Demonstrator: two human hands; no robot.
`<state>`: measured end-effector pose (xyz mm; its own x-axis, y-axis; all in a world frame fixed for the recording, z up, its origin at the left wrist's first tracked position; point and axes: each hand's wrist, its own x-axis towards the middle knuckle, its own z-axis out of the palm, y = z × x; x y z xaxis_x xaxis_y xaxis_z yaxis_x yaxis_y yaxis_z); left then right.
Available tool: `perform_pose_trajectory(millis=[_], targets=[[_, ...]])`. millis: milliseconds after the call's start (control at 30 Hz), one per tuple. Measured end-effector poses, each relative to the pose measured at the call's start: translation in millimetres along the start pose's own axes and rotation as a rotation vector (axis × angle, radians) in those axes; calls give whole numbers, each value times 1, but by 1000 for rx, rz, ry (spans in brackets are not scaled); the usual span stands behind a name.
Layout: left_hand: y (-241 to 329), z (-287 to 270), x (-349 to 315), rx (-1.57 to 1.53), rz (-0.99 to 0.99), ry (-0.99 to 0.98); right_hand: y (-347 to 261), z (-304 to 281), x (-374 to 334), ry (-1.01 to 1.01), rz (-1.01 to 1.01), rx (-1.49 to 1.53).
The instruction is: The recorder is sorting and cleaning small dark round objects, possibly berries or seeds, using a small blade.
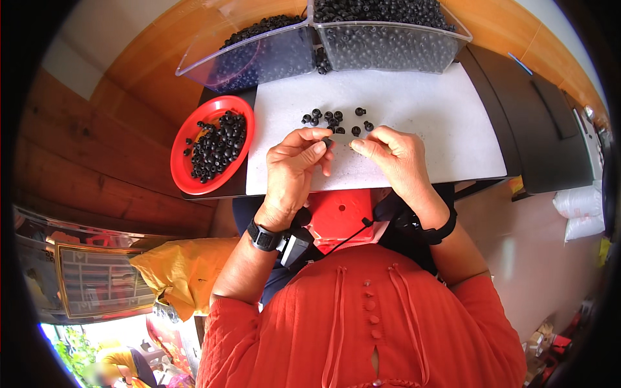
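Note:
Both hands meet above the near part of a white sheet [440, 129] on the table. Between the thumb and forefinger of my left hand [294, 165] is a small black plastic part [327, 141]. My right hand [400, 158] is pinched closed just to its right; a tiny pale spot shows at its fingertips, too small to name. Just beyond the fingers lie several loose black knob-like parts [332, 121], rounded with a narrower neck. One more black part [369, 126] lies close to my right fingertips.
On the left stands a red plate [251, 129] heaped with black parts. Two clear bins [388, 48] full of similar pieces line the back. A red plastic container [339, 213] sits below the table's front edge. To the lower left lies a yellow sack [187, 268].

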<state>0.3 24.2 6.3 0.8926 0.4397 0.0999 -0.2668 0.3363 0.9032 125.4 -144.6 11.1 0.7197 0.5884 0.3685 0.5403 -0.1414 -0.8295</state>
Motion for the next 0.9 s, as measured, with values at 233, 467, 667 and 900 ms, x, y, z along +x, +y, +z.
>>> perform_pose_trajectory(millis=[233, 467, 667, 900], targets=[[-5, -1, 0, 18, 24, -2, 0, 1, 1, 16, -10, -55], [-2, 2, 0, 58, 89, -61, 0, 1, 0, -2, -8, -70], [-4, 2, -1, 82, 102, -77, 0, 1, 0, -10, -11, -65], [-6, 0, -2, 94, 126, -83, 3, 3, 0, 4, -48, -53]])
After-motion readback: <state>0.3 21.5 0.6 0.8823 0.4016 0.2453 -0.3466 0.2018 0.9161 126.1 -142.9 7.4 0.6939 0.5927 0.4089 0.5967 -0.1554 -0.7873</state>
